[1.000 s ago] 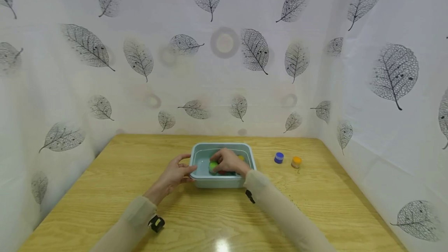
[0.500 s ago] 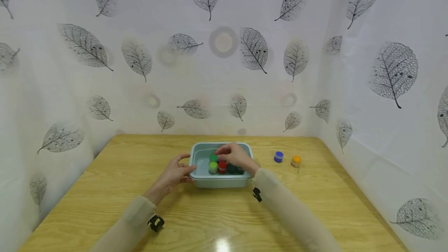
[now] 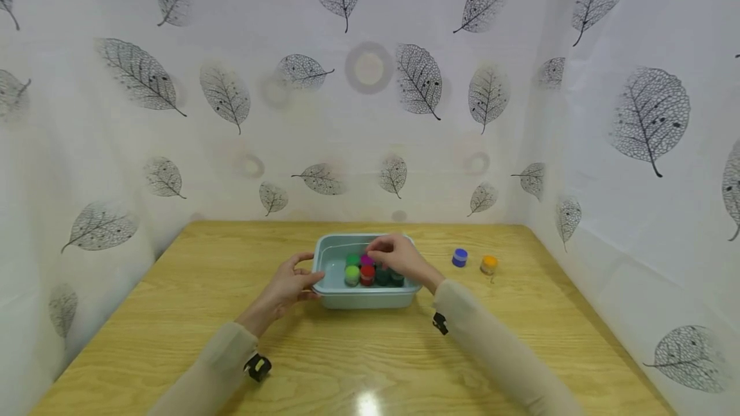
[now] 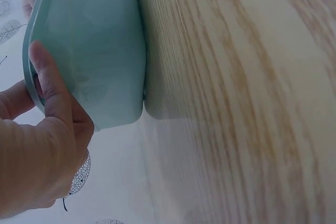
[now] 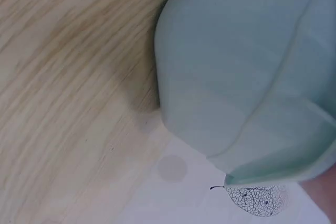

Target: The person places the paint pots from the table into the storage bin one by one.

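My left hand [image 3: 293, 280] grips the left rim of a pale blue-green plastic box [image 3: 364, 301], thumb over the edge. In the left wrist view, the fingers [image 4: 52, 85] press its outer wall. My right hand [image 3: 399, 257] reaches into the box from the right, bent fingertips right at a purple-lidded jar [image 3: 367, 260]; cannot tell whether it pinches a jar. Beside it sit small jars: dark green-lidded [image 3: 352, 260], light green [image 3: 352, 275], red [image 3: 367, 275] and two dark ones [image 3: 383, 276]. The hand hides the box's back right part.
On the wooden table [image 3: 347, 352], a blue jar [image 3: 459, 257] and an orange-lidded jar [image 3: 489, 265] stand to the right of the box. A white leaf-print curtain [image 3: 370, 127] encloses the back and sides.
My right hand has moved rightward inside the box, away from the light green jar. The green, red, purple and dark jars have come into sight; a yellow one is now hidden. The left hand stays put.
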A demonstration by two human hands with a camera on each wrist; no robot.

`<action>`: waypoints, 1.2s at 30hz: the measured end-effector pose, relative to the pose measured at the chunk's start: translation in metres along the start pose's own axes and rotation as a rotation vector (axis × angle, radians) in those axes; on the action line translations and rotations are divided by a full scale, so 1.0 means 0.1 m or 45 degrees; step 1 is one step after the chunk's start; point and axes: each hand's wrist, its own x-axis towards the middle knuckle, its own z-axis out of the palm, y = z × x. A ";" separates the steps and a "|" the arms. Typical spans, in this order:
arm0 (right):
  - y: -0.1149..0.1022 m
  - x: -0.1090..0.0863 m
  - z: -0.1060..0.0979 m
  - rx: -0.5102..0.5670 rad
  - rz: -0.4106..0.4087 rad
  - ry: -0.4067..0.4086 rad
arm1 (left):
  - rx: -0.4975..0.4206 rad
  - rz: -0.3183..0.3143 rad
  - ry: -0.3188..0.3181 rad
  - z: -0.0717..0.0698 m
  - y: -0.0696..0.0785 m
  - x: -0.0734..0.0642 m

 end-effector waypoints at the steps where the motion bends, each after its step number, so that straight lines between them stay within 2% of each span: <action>1: 0.01 -0.01 -0.01 0.012 0.000 0.006 | 0.003 0.003 -0.002 0.00 0.01 -0.01; 11: 0.08 -0.14 -0.18 0.157 0.016 0.066 | 0.038 0.016 0.008 -0.01 0.02 -0.03; 22: 0.30 -0.26 -0.41 0.269 0.052 0.246 | 0.044 -0.003 0.028 -0.01 -0.01 0.03; 36: 0.61 -0.37 -0.68 0.199 0.145 0.310 | 0.036 -0.018 0.027 -0.01 0.00 0.03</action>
